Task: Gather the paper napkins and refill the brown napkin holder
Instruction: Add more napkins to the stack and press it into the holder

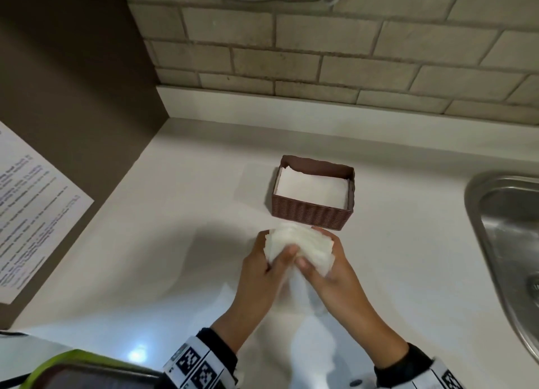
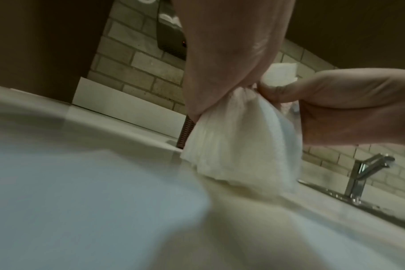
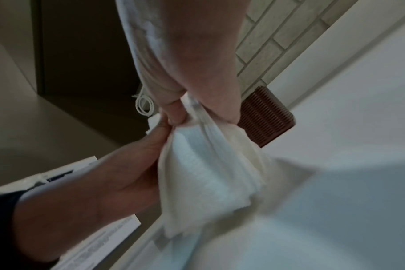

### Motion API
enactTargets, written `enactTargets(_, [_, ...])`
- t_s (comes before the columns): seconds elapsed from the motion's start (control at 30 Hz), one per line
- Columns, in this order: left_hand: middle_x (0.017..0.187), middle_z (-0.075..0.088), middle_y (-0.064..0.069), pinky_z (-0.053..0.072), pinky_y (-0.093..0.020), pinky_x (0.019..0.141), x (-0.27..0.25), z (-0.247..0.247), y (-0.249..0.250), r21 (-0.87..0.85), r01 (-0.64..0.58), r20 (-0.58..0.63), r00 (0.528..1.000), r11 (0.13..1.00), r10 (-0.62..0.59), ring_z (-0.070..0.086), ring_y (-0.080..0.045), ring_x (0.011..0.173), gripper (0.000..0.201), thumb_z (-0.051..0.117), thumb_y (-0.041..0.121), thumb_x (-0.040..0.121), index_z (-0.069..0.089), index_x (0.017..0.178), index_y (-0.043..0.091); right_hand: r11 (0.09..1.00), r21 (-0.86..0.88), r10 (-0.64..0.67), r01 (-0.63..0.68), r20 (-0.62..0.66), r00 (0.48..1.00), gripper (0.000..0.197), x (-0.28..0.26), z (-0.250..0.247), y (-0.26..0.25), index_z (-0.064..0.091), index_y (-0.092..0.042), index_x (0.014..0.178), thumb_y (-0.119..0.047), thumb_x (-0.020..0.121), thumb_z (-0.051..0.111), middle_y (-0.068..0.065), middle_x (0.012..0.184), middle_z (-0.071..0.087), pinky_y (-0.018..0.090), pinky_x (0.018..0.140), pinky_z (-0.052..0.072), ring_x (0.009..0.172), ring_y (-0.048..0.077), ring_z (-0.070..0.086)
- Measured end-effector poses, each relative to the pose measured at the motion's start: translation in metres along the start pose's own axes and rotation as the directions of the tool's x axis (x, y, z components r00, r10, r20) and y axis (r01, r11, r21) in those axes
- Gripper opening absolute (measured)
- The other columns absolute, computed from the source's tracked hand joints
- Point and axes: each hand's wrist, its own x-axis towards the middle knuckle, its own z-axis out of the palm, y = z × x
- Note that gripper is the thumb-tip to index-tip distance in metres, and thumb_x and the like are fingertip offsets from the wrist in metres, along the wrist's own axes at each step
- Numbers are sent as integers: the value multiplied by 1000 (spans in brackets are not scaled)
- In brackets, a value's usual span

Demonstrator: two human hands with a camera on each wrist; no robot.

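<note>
A stack of white paper napkins [image 1: 300, 241] is held just above the white counter [image 1: 180, 213], in front of the brown napkin holder [image 1: 312, 213]. My left hand [image 1: 274, 247] grips the stack's left side with the thumb on top. My right hand [image 1: 316, 250] grips its right side in the same way. The wrist views show the napkins [image 2: 238, 142] [image 3: 206, 173] bunched where the thumbs pinch them, with the lower edges fanning out. The holder has flat white napkins [image 1: 312, 185] lying in it. It also shows behind the hands in the right wrist view, the holder [image 3: 268, 117].
A steel sink [image 1: 501, 228] is set in the counter at the right, with its faucet [image 2: 363, 173] behind. A brick wall runs along the back. A dark panel with a printed notice [image 1: 35, 202] stands at the left. A green-rimmed object [image 1: 73, 365] lies at the near left.
</note>
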Motion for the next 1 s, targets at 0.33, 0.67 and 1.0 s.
enactTargets(0.33, [131, 60, 3, 47, -36, 101, 11, -8, 24, -267, 544, 140, 838, 795, -527, 59, -16, 117, 62, 55, 53, 91, 37, 140, 22, 922, 131, 366, -364, 11, 930, 34, 3, -3, -1, 67, -25, 105, -52, 88, 55, -2, 101, 76, 46, 90, 56, 93, 17, 73])
enactTargets(0.67, [130, 59, 2, 50, -31, 95, 2, -2, 13, -208, 385, -14, 918, 899, -397, 60, -10, 110, 43, 38, 41, 102, 37, 142, 25, 954, 125, 262, -273, 95, 960, 37, 0, -3, -2, 57, -38, 116, -49, 82, 65, -10, 112, 71, 41, 95, 54, 103, 8, 69])
enactTargets(1.0, [105, 54, 19, 52, -12, 70, 3, -2, 14, -134, 247, -84, 962, 960, -259, 58, 8, 90, 55, 70, 30, 88, 32, 127, 31, 976, 71, 183, -207, 253, 950, 65, -5, -3, -6, 44, -44, 129, -36, 75, 79, -17, 123, 64, 31, 95, 53, 113, 0, 62])
